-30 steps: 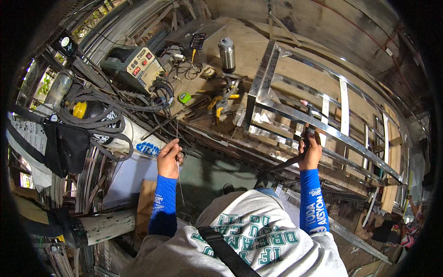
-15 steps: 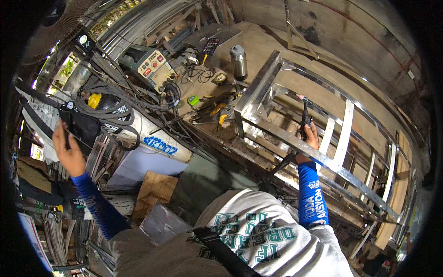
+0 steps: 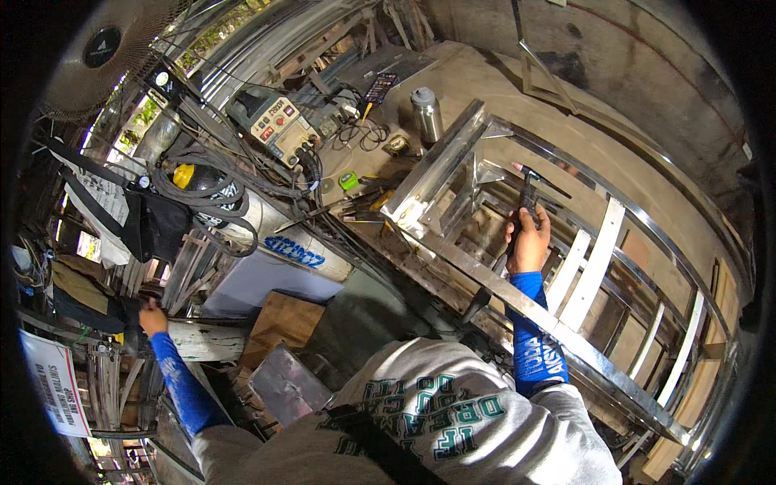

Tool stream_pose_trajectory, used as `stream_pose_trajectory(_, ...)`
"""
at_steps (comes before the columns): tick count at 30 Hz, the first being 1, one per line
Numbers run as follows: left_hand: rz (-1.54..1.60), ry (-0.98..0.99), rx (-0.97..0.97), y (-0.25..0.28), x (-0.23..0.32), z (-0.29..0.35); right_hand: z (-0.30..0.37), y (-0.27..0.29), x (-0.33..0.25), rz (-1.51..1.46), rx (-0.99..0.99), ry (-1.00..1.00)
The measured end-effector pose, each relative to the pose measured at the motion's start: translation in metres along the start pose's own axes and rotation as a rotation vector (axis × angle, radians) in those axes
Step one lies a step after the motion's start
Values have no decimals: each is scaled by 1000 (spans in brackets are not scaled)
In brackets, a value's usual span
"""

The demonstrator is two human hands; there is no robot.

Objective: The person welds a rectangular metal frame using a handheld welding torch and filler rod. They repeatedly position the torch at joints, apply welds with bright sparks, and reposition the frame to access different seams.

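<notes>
In my right hand (image 3: 529,238) is a black TIG welding torch (image 3: 527,194) with a pinkish nozzle, its fingers wrapped round the handle. The torch points up and away, above the inside of a shiny metal frame (image 3: 440,166) with pale crossbars. My right forearm reaches over the frame's near rail. Far to the left, my left hand (image 3: 152,319) is at a dark and tan item (image 3: 85,297) among the stored goods. Its fingers look curled against the dark end; what they grip is too small to make out.
A welding machine (image 3: 279,129) stands at the back left, near a steel flask (image 3: 426,113) and a green tape measure (image 3: 348,180). Coiled hoses (image 3: 218,190) lie over a white gas cylinder (image 3: 279,230). Beneath are a wooden board (image 3: 283,323) and a metal sheet (image 3: 289,384). A fan (image 3: 101,48) stands upper left.
My left hand has gone from beside the cylinder, fingers spread, down to the dark item. My right hand keeps the torch, now tilted more to the left. The whole view has shifted.
</notes>
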State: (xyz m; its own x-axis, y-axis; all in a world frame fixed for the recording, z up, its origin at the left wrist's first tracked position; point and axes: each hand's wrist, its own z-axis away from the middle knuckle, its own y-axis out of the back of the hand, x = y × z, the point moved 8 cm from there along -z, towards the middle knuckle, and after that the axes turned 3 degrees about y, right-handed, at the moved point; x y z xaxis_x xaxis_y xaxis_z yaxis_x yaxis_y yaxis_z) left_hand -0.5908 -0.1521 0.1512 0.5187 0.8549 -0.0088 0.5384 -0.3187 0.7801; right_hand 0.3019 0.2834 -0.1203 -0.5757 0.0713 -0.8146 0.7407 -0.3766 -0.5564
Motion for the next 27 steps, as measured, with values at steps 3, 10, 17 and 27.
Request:
stream_pose_trajectory(3,1155,417,-533,-75,22,94,-6,0,-10,80,6,97)
stream_pose_trajectory(10,576,-366,-588,12,272,300,-6,-5,-14,237,-26,155)
stream_pose_trajectory(17,1620,110,-966,3,337,326,-10,11,-8,305,54,251)
stream_pose_trajectory(27,1842,45,-1018,-69,384,225,26,39,-33,481,87,380)
